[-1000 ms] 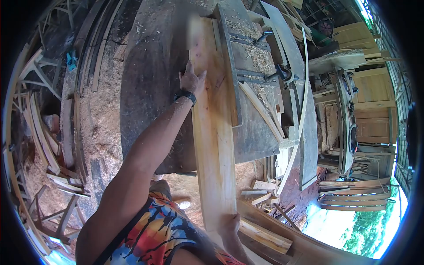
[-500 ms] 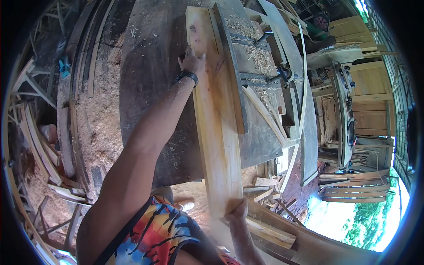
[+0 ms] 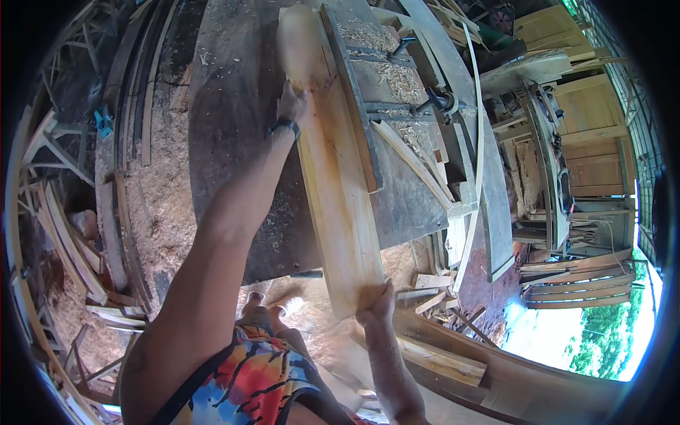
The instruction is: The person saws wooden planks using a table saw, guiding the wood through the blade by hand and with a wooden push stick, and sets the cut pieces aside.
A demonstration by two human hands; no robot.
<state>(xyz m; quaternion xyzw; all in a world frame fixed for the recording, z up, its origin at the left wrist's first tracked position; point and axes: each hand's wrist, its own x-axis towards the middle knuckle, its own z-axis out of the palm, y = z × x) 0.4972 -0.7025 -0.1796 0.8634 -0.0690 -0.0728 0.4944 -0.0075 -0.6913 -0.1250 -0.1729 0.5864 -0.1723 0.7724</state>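
Observation:
A long pale wooden board [image 3: 340, 205] lies lengthwise on the dark worktable [image 3: 237, 106], its near end jutting past the table edge. Along its right side runs a narrow straight fence [image 3: 354, 106]. My left hand [image 3: 292, 103], wearing a black wristband, is closed over the board's left edge toward the far end, its fingers partly smeared. At the near right corner, my right hand [image 3: 377, 303] grips the board, thumb on top and the other fingers mostly hidden. A blurred patch covers the board's far end.
Two clamps [image 3: 443, 103] with wood shavings between them stand right of the fence. Loose strips [image 3: 414, 159] lie on the table's right side. Sawdust [image 3: 159, 212] and offcuts cover the floor at left. Stacked planks [image 3: 439, 361] lie at lower right, near my right forearm.
My left hand has slid back along the board toward me. The board's near end, with my right hand on it, sits slightly farther forward. The camera view has also shifted.

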